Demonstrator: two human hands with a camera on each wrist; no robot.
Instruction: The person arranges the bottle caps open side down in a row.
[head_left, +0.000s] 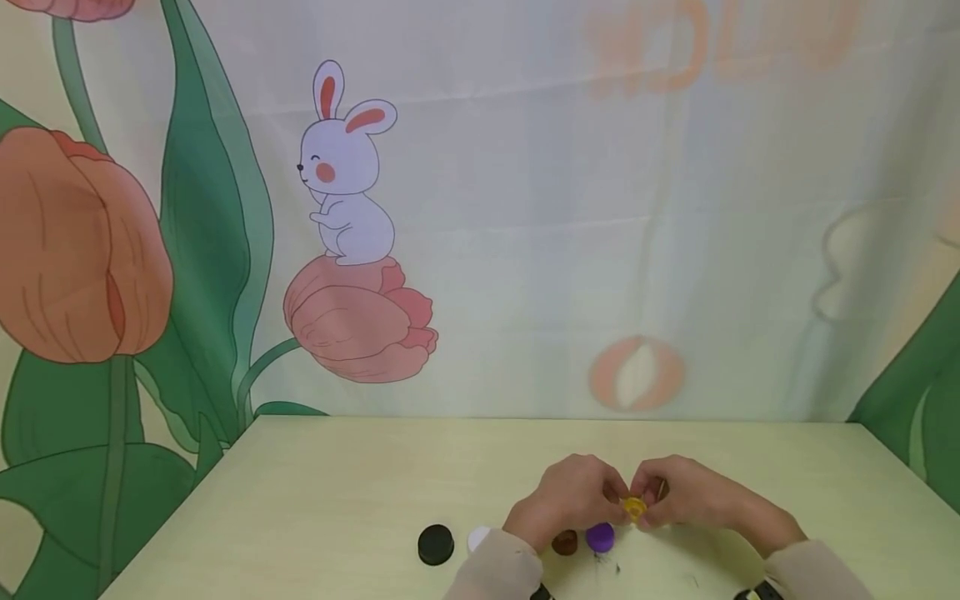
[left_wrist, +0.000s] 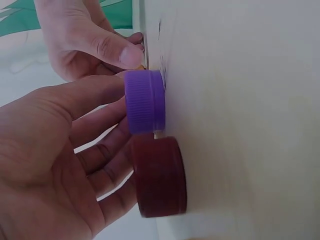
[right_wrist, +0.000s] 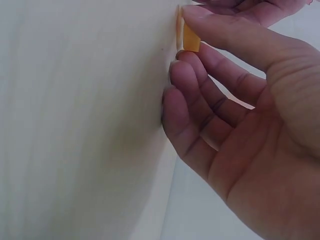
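Note:
A small yellow bottle cap (head_left: 634, 508) is at the table surface between both hands. My right hand (head_left: 693, 493) pinches its right side; the right wrist view shows the thumb on the cap's orange-yellow wall (right_wrist: 190, 39). From the other side, my left hand (head_left: 576, 493) holds the cap's left edge with bent fingers and thumb. In the left wrist view, a ridged purple cap (left_wrist: 144, 101) hides the left fingertips. A brown cap (left_wrist: 160, 177) sits beside the purple one, under the left hand's palm side.
Left of the left forearm lie a black cap (head_left: 436, 544) and a white cap (head_left: 477, 538), the white one partly hidden by the sleeve. Dark marks (head_left: 606, 562) show on the pale table (head_left: 337, 492). A curtain printed with a rabbit (head_left: 352, 183) hangs behind.

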